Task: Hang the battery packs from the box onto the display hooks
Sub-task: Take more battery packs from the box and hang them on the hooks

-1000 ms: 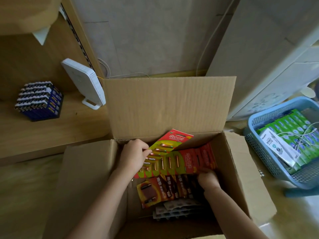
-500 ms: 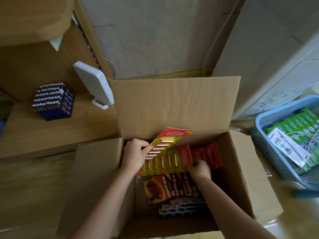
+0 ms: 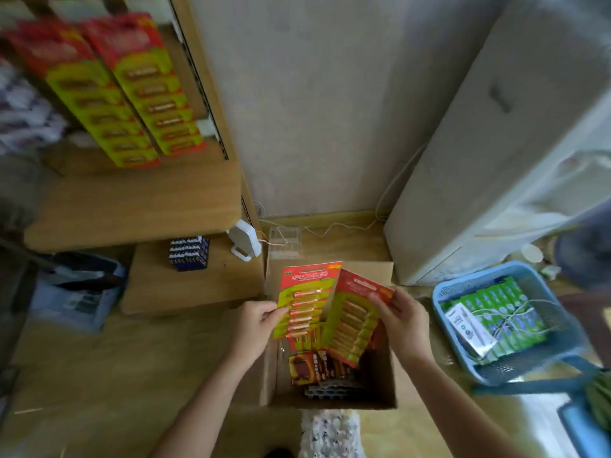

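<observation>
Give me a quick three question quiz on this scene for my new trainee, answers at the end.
1. True or false: the left grip holds a red-and-green battery card.
2. The blue plastic basket sits where? A) inside the brown cardboard box B) right of it C) left of it.
3. How many such cards are held in all?
Key: 1 true; 2 B; 3 two, one per grip.

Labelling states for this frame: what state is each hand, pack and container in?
left hand, pinches the left battery pack by its edge
left battery pack, held above the cardboard box
right hand, grips the right battery pack near its top
right battery pack, held tilted above the box
cardboard box, open, loose packs inside
hung packs, on the display, blurred
blue basket, on the floor, holds green packs
</observation>
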`<state>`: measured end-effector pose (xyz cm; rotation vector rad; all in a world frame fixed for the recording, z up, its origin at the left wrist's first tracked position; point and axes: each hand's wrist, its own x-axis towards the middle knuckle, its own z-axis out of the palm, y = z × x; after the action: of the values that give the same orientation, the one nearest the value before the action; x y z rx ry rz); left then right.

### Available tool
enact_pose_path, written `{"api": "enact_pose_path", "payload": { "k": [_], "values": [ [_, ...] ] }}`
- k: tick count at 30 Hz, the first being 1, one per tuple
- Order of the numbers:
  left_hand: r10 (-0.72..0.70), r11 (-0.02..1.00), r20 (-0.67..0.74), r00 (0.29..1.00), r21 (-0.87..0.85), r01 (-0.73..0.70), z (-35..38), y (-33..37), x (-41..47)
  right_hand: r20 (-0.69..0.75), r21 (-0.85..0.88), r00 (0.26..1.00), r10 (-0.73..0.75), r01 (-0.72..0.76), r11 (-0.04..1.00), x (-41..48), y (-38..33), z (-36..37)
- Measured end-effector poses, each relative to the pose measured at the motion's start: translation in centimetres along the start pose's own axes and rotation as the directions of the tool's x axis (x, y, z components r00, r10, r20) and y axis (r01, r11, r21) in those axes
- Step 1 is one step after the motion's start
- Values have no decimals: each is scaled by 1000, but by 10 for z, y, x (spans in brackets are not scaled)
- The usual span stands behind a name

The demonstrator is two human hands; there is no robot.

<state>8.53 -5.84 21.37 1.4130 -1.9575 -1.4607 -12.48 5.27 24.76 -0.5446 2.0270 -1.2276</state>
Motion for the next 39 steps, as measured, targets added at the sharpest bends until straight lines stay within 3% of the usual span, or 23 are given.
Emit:
{"api": "enact_pose_path", "payload": {
  "k": [8,15,26,39],
  "values": [
    [19,997,-136,991,-69,-28,-128,167,-73,70,95,978,-195,188,978,-67,-206,-25],
    [24,986,-228,973,-155,-61,-229,219,-117,137,175,951,-278,253,952,-118,-311,5],
    [-55,946,-305,951,-321,-48,-369,161,-149,156,209,935,-317,283,936,-186,-372,136],
    [-56,947,-309,949,-319,-47,-519,109,-141,144,242,949,-282,243,939,-215,-421,286]
  ]
}}
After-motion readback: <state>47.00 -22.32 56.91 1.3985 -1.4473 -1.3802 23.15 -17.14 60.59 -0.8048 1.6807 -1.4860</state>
